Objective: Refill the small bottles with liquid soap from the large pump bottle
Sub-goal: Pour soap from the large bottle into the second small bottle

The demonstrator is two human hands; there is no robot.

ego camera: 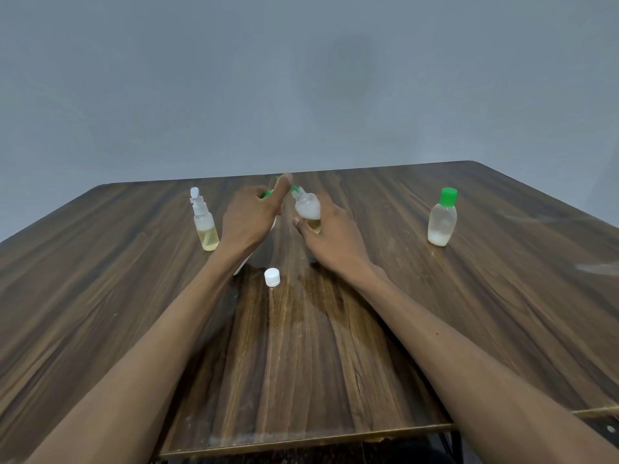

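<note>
Looking down at the dark wood-grain tabletop [435, 329], we see our left hand [249, 217] wrapped over the top of the large white pump bottle with the green pump head [268, 194]; most of that bottle is hidden behind the hand and forearm, with only a sliver of white body showing below the wrist. The left thumb lies stretched along the pump head, and the green spout [294, 187] reaches right towards the open threaded neck of the small clear plastic bottle [308, 209]. That small bottle is tilted left towards the spout and holds foamy white liquid above a little yellow liquid. Our right hand [330, 236] has its grip curled around the bottle's lower half, thumb on the near side. Whether the spout touches the neck we cannot tell.

Near us, between the two forearms, a small white screw cap [272, 277] stands on the tabletop beside a wet, glossy patch [311, 306]. On the left, just beside the left hand, a small clear spray bottle with a white nozzle [204, 219] stands upright with yellow liquid in its lower part. Well apart on the right, a small clear bottle with a green cap [442, 217] stands upright, whitish liquid at its bottom.
</note>
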